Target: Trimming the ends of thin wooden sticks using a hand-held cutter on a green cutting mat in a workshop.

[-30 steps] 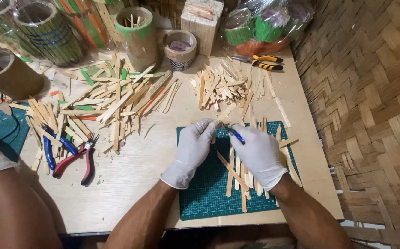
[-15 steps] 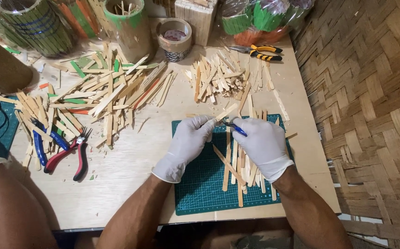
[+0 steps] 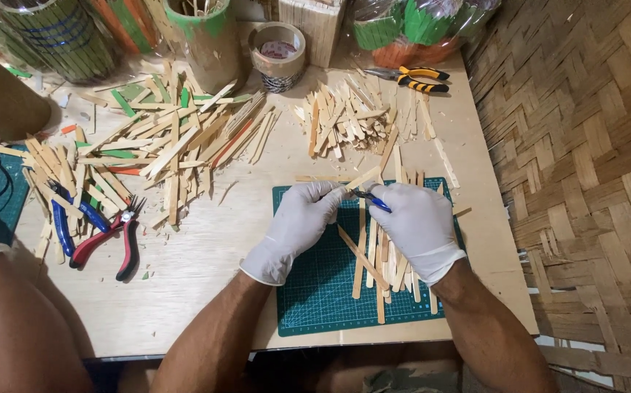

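Note:
Both my hands wear white gloves and meet over the top edge of a green cutting mat [image 3: 323, 291]. My left hand [image 3: 297, 222] pinches a thin wooden stick [image 3: 363, 178] that angles up to the right. My right hand [image 3: 417, 225] grips a small blue-handled tool [image 3: 371, 201] with its tip against that stick. Several loose wooden sticks [image 3: 381, 266] lie on the mat under and beside my right hand.
A big heap of plain and coloured sticks [image 3: 163, 145] covers the table's left, with red pliers [image 3: 112, 236] and blue pliers [image 3: 64, 218]. A smaller stick pile [image 3: 344, 120], yellow pliers [image 3: 417, 78], a tape roll [image 3: 278, 49] and tubes stand behind. A woven wall [image 3: 585, 182] runs along the right.
The view has shifted a little; my hands stay together at the mat's top edge, still working the stick with the blue tool.

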